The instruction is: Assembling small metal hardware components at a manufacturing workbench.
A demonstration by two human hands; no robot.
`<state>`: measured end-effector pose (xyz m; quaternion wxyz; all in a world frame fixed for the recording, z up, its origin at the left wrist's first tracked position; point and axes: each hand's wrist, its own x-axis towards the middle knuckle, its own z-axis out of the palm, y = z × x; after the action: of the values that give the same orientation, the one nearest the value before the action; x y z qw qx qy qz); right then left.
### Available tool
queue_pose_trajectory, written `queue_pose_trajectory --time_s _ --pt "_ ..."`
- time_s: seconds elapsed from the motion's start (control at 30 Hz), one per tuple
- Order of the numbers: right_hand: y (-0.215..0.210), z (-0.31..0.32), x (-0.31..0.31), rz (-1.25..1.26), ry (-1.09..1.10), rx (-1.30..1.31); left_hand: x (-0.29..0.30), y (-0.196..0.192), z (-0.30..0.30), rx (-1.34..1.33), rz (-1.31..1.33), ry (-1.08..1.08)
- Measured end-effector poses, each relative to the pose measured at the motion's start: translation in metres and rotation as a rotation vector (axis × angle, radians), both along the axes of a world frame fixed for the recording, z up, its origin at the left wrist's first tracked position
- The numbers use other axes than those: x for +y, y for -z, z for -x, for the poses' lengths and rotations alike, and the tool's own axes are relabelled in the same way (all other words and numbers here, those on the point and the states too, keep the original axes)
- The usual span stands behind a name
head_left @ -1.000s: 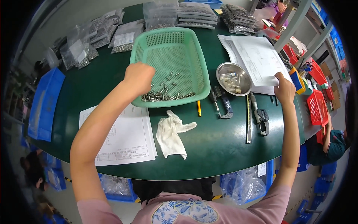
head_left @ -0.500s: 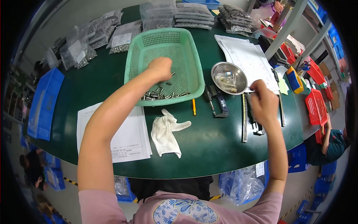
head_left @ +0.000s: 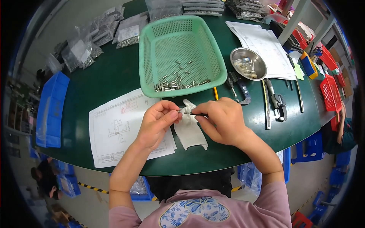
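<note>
My left hand (head_left: 156, 122) is closed, pinching a small metal part (head_left: 180, 111) between thumb and fingertips; most of it is covered. From the other side my right hand (head_left: 227, 121) grips a thin dark rod-like tool (head_left: 200, 114), its slim tip pointing at the part. Whether tip and part touch, I cannot tell. Both hands hover over a white glove (head_left: 193, 136) on the green table. Beyond them stands a green mesh basket (head_left: 144, 72) with several small metal pins (head_left: 175, 84) gathered along its near side.
Printed drawings (head_left: 110, 133) lie at left, near a blue bin (head_left: 53, 110). Right of the basket are a steel bowl (head_left: 262, 62) of small clear tubes, a micrometer (head_left: 245, 93), a caliper (head_left: 279, 104) and papers (head_left: 262, 41). Bagged parts (head_left: 131, 30) line the back.
My left hand has come out of the basket and now pinches a small metal part. My right hand has left the measuring tools and brought a thin dark tool to it.
</note>
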<state>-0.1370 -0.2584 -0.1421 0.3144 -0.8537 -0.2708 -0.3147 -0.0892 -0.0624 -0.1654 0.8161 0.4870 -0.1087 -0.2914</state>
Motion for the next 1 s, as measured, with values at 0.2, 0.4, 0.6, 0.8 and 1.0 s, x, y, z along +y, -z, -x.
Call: queue_pose_trajectory --time_s 0.2,0.4,0.6,0.8,1.0 --pt "0.014 0.001 0.005 0.03 -0.013 0.016 0.005 0.008 0.008 -0.013 -0.083 -0.002" --pt "0.018 0.002 0.003 0.044 -0.021 0.054 0.002 0.012 0.01 -0.032 -0.116 0.0" --pt "0.021 0.005 0.0 0.087 0.006 0.068 -0.002 0.011 0.015 -0.231 -0.179 -0.066" --pt "0.021 0.006 -0.002 0.185 0.001 0.194 0.001 0.017 0.02 -0.312 -0.247 -0.11" --pt "0.01 0.013 -0.003 0.145 -0.048 0.183 -0.011 0.016 0.024 -0.356 -0.199 -0.06"
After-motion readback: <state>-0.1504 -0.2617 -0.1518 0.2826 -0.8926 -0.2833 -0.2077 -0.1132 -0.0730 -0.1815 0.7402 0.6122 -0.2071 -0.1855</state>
